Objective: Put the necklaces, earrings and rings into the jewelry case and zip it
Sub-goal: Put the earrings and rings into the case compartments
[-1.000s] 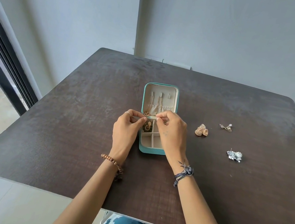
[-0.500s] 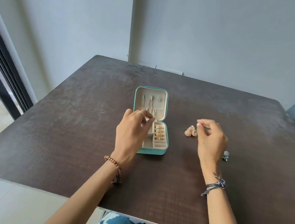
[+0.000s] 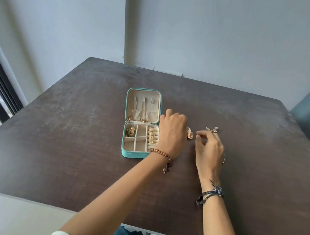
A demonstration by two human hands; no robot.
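Head view: teal case [image 3: 135, 153] lies open on the dark worktop [image 3: 61, 152], rings [image 3: 152, 136] in its right slot; left hand [image 3: 171, 134] hovers curled over its right edge, grip unclear; right hand [image 3: 208, 154] hangs loosely open, empty, beside gold earrings [image 3: 190, 134].

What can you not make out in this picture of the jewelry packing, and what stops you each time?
- Gold fan earrings, head view: the left hand covers most of them.
- Silver piece, head view: a sliver shows behind the right hand.
- Jewelry case, head view: its right edge lies under the left hand.
- Right hand's pinch: any contents too small to tell.
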